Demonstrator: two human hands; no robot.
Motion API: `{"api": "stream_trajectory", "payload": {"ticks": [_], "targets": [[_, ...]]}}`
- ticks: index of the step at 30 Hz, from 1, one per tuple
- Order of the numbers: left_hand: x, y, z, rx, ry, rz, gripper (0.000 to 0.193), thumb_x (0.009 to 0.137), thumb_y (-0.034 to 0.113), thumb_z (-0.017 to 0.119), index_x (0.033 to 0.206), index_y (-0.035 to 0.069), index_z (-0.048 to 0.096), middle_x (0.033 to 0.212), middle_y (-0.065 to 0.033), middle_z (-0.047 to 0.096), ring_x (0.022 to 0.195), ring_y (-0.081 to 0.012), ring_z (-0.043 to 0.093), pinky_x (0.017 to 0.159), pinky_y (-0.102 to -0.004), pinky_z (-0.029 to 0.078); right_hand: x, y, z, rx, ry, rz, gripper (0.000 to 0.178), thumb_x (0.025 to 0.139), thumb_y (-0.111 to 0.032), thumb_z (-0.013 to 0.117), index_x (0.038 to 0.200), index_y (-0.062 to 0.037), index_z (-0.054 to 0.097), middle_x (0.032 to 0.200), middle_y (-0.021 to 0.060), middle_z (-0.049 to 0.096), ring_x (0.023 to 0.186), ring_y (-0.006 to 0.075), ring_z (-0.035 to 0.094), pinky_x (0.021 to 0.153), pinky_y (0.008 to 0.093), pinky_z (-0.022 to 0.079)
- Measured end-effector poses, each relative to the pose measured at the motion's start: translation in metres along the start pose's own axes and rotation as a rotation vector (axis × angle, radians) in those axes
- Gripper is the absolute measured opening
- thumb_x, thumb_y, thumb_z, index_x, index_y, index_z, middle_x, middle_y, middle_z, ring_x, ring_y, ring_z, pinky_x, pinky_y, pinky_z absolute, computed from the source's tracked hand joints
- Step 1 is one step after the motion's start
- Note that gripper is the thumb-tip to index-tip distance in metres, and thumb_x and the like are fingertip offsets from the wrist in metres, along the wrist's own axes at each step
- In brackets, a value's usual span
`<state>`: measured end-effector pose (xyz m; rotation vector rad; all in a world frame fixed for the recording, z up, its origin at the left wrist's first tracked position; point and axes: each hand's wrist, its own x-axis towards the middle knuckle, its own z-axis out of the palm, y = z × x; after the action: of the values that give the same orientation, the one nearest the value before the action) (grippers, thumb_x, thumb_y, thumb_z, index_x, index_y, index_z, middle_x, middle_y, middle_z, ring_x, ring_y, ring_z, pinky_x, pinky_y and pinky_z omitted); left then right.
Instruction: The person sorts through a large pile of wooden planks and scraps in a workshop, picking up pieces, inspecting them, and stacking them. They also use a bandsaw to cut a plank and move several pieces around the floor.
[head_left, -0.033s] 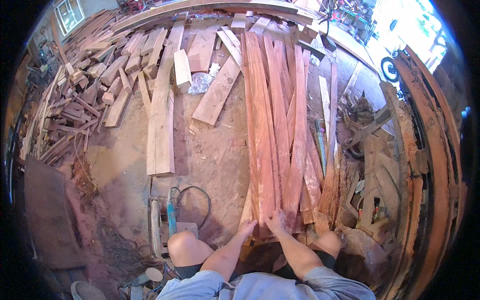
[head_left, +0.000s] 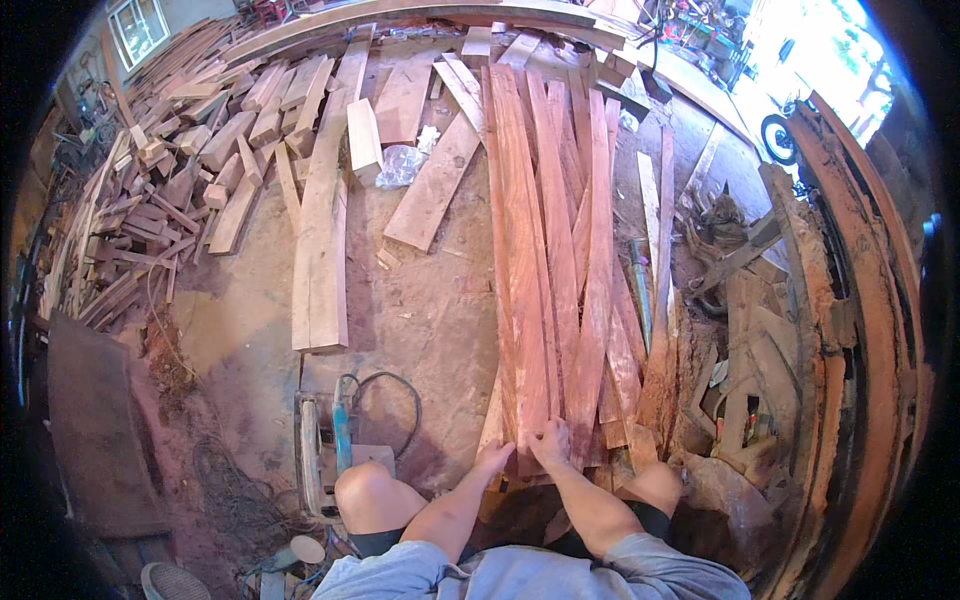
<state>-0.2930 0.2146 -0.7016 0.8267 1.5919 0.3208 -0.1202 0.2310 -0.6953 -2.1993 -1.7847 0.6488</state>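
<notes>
A long reddish-brown wooden plank (head_left: 527, 300) lies lengthwise ahead of me, its near end between my knees. At the left edge of that end, my left hand (head_left: 495, 457) is closed on the plank; its fingertips are partly hidden. My right hand (head_left: 550, 440) grips the right edge of the same end with bent fingers. Close along its right side lie more reddish planks (head_left: 597, 260), some overlapping at a slant. A narrow strip runs against its left edge.
Left of my knee sits a teal corded power tool (head_left: 342, 430). Pale beams (head_left: 322, 260) lie on the dirt floor, with a heap of wood offcuts (head_left: 150, 225) at far left. Rough bark-edged slabs (head_left: 870, 300) lean on the right. A plastic bag (head_left: 400, 167) lies farther off.
</notes>
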Motion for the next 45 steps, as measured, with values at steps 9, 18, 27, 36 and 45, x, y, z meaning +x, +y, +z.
{"api": "stream_trajectory", "payload": {"ticks": [9,18,27,36,45], "targets": [[0.019,-0.012,0.014,0.295,0.008,0.167,0.064,0.087,0.034,0.07,0.142,0.006,0.052,0.123,-0.0219,0.067,0.107,-0.0291,0.067,0.093,-0.0391,0.054,0.034,-0.048,-0.015,-0.175,-0.058,0.352,0.078,0.064,-0.051,0.089,0.12,-0.0036,0.061,0.141,0.0272,0.044,0.13,0.0453,0.043,0.106,0.0523,0.042],[0.018,-0.003,0.019,0.036,-0.12,0.139,0.063,0.09,0.049,0.067,0.126,-0.001,0.062,0.103,-0.0158,0.071,0.095,-0.0261,0.067,0.084,-0.0383,0.054,0.064,0.003,-0.009,0.096,-0.097,0.335,0.071,0.063,-0.043,0.091,0.108,0.0015,0.059,0.095,0.0184,0.068,0.089,0.0374,0.066,0.08,0.0467,0.054],[-0.017,0.041,0.008,-0.143,0.035,0.12,0.066,0.085,0.059,0.071,0.118,0.002,0.069,0.101,-0.0112,0.072,0.089,-0.0221,0.067,0.078,-0.035,0.054,0.064,-0.003,-0.034,0.946,-0.418,0.559,0.074,0.08,-0.029,0.083,0.134,0.0049,0.046,0.127,0.0158,0.061,0.118,0.0255,0.058,0.094,0.0376,0.047],[-0.09,0.027,0.005,-0.144,0.224,0.012,0.074,0.083,0.059,0.072,0.109,-0.01,0.069,0.096,-0.029,0.073,0.095,-0.0357,0.073,0.081,-0.0442,0.055,0.091,-0.076,-0.07,1.17,-0.521,0.494,0.113,0.078,-0.05,0.082,0.157,0.0035,0.021,0.158,0.0227,0.034,0.146,0.0315,0.034,0.117,0.0446,0.03],[-0.133,-0.009,-0.009,-0.168,0.373,-0.048,0.043,0.094,0.031,0.071,0.11,-0.008,0.067,0.096,-0.0175,0.073,0.089,-0.0226,0.068,0.08,-0.0373,0.054,0.129,-0.149,0.002,0.962,0.232,0.258,0.057,0.081,-0.038,0.082,0.116,0.0036,0.068,0.108,0.0145,0.073,0.098,0.0244,0.069,0.087,0.037,0.053]]}}
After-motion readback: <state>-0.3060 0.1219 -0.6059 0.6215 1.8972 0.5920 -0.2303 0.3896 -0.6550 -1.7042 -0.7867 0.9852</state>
